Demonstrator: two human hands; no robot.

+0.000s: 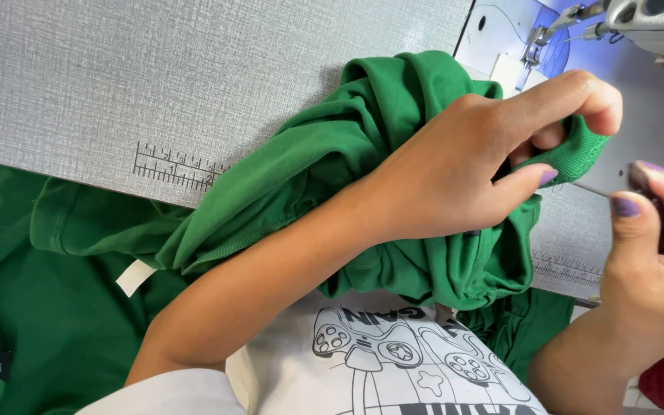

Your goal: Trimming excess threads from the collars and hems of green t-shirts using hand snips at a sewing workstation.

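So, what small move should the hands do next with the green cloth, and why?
Probably bring the right hand closer to the ribbed edge. The left hand pinches that edge of the green garment in its fingers, and the right hand holds a small tool just beside it, apart from the cloth. The sewing machine's needle area lies further off.

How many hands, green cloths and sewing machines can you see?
Hands: 2, left hand and right hand
Green cloth in the hands: 1
Sewing machine: 1
Total: 4
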